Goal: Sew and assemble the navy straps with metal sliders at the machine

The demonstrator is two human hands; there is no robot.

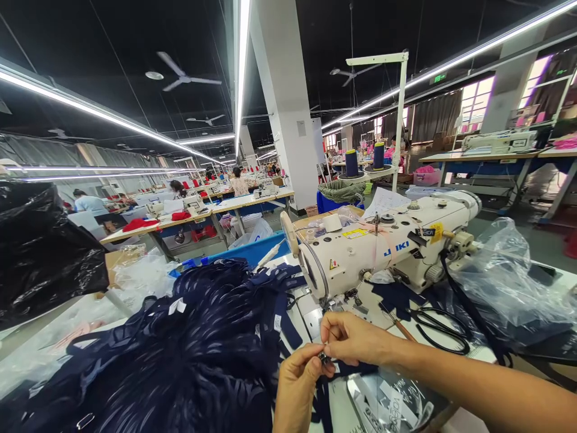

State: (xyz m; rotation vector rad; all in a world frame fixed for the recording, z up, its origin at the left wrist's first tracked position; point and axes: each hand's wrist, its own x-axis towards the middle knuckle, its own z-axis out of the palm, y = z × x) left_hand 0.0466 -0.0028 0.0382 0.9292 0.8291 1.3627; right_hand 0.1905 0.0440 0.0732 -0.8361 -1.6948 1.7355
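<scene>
Small dark item pinched btwn fingertips of left hand & right hand: mostly covered, too small to tell what it is. Left wrist cut off by bottom edge; right forearm runs out at lower right corner. Needle area of sewing machine partly hidden behind right hand. Navy fabric pile cut by bottom edge. Black bag cut at left edge. Distant workers too small for detail

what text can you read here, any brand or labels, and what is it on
"JUKI", in blue, on the white sewing machine.
Yellow stickers on the sewing machine: too small to read.
Green ceiling sign: too blurred to read.
Print on the plastic packet below the hands: partly visible, not legible.
</scene>
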